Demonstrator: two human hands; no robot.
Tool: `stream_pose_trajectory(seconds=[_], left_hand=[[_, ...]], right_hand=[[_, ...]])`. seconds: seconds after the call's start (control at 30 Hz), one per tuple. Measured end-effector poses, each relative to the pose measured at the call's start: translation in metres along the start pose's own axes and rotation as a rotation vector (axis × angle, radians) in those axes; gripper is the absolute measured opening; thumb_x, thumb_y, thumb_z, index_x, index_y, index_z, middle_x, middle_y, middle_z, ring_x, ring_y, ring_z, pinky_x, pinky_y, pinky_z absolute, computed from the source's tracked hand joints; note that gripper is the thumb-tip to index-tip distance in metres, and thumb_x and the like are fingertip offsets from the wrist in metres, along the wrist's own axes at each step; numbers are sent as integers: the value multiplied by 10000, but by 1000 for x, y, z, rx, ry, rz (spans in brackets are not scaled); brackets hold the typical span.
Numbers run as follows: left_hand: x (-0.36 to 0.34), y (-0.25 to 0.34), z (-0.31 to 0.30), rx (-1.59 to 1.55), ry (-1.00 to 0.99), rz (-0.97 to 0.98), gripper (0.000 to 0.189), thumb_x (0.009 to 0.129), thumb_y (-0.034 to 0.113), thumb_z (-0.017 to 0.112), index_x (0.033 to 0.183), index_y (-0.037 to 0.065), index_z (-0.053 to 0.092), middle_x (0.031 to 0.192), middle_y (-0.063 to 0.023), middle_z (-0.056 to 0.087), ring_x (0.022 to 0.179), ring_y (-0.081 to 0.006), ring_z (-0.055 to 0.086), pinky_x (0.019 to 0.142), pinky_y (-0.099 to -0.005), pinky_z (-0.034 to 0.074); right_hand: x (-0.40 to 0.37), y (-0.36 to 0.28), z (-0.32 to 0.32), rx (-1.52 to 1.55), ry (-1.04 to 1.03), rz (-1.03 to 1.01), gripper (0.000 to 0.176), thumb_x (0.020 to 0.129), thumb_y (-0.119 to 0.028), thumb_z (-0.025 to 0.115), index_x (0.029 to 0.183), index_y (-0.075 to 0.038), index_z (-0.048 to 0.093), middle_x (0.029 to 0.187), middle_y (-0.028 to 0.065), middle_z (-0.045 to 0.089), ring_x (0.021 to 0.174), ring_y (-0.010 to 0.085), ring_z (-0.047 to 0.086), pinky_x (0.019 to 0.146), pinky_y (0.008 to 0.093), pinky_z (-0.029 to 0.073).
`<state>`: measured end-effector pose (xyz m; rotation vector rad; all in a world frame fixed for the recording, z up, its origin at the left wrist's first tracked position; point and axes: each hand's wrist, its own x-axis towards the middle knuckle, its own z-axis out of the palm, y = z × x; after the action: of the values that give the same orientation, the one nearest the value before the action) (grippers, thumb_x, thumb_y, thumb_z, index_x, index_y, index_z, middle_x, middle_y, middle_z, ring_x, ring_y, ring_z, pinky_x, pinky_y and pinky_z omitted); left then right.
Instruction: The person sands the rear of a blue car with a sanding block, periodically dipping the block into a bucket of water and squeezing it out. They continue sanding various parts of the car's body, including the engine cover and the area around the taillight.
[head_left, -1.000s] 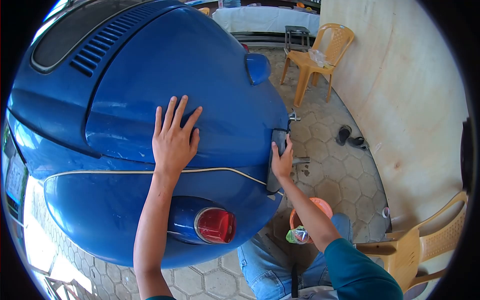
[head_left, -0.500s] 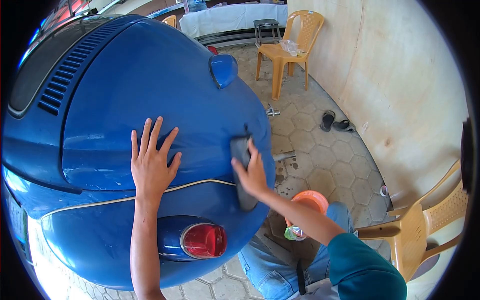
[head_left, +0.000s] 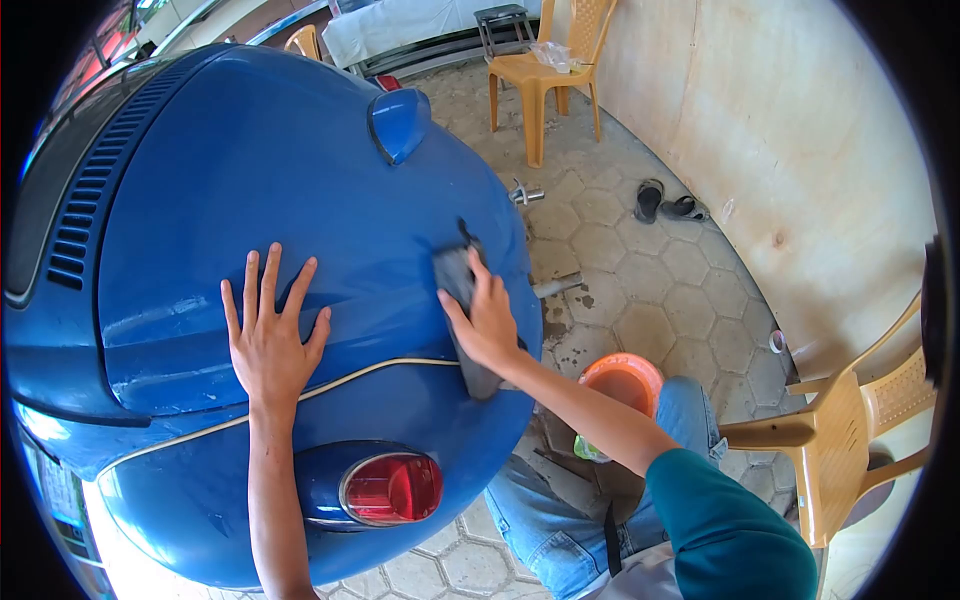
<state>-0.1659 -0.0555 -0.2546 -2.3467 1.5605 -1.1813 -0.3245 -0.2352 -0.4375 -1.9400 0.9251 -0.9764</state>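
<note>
A blue car's rear [head_left: 300, 200] fills the left and middle of the view. My left hand [head_left: 272, 350] lies flat on its panel with the fingers spread, above the red tail light [head_left: 392, 489]. My right hand [head_left: 485, 315] grips a long dark grey block [head_left: 478, 378] pressed against the car near its right edge. Between the two hands a cream trim line [head_left: 380, 364] runs along the body. A dark strap or tab shows at the block's upper end. The block looks slightly blurred.
An orange bucket [head_left: 622, 382] stands on the paving beside my knee. One tan chair [head_left: 835, 450] is at the right, another [head_left: 540, 75] at the back. Dark sandals [head_left: 650, 201] lie near the plywood wall [head_left: 760, 130]. A metal pipe [head_left: 558, 285] juts from the car.
The view has shifted somewhat. My right hand and the block have moved up and left in view, still against the car. My left hand remains flat on the panel.
</note>
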Motion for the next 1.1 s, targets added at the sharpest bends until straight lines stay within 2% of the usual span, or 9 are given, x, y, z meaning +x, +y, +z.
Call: stream_pose_trajectory(seconds=[0.17,0.23,0.37,0.53,0.63,0.73,0.93,1.03,1.1], left_hand=[[1,-2,1,6,1,-1,522,959,450,655,1468,371,572,1631,-15,414,1543,-259,316,1283,-540,195],[2,-2,3,-1,0,-5,524,959,458,656,1468,372,570,1629,-15,416,1543,-259,315,1283,-542,195],[6,1,1,-7,-10,-4,519,959,448,662,1464,367,576,1626,-18,419,1543,-263,313,1283,-544,195],[8,1,-3,-21,-18,3,512,961,429,667,1461,359,582,1626,-18,418,1543,-269,312,1284,-544,191],[7,-2,2,-32,-1,1,513,955,416,676,1456,354,588,1625,-19,420,1542,-270,313,1284,-544,190],[6,-2,0,-54,-1,-5,521,941,403,695,1450,352,595,1622,-20,424,1540,-269,317,1283,-545,192],[7,-2,0,-83,40,-10,523,913,366,732,1423,344,620,1592,-18,461,1520,-254,350,1280,-530,214],[6,-4,-3,-112,25,-6,526,907,336,740,1420,335,623,1587,-21,464,1519,-253,351,1280,-528,220],[4,-3,-2,-135,21,-22,528,903,320,745,1418,326,625,1587,-26,462,1519,-256,351,1280,-528,222]], right_hand=[[51,-57,5,-52,131,-83,702,1007,-478,593,1595,-210,319,1206,294,514,1057,453,562,855,541,517],[-4,-19,13,-120,180,-252,742,979,-430,651,1590,-155,333,1131,291,520,971,438,559,798,507,516],[-62,16,-2,-98,-43,-190,764,986,-420,644,1586,-79,315,1131,284,522,980,437,558,793,484,515],[65,-72,10,-55,150,-114,729,993,-451,624,1600,-208,303,1143,293,521,994,448,558,816,527,519],[30,-61,12,-56,141,-186,739,988,-433,635,1602,-192,303,1136,294,520,1004,455,551,826,527,504],[-55,-9,8,-80,53,-314,779,985,-374,658,1589,-51,286,1150,284,505,1012,468,542,857,520,484],[49,-90,17,-50,145,-142,735,995,-417,620,1600,-153,297,1175,270,513,1015,434,559,803,532,509],[28,-103,16,-46,115,-255,726,1002,-372,625,1593,-107,295,1173,265,512,1035,433,552,888,504,480],[-37,-64,24,-99,139,-504,745,964,-341,686,1559,-54,341,1132,247,516,1004,420,549,877,467,477]])
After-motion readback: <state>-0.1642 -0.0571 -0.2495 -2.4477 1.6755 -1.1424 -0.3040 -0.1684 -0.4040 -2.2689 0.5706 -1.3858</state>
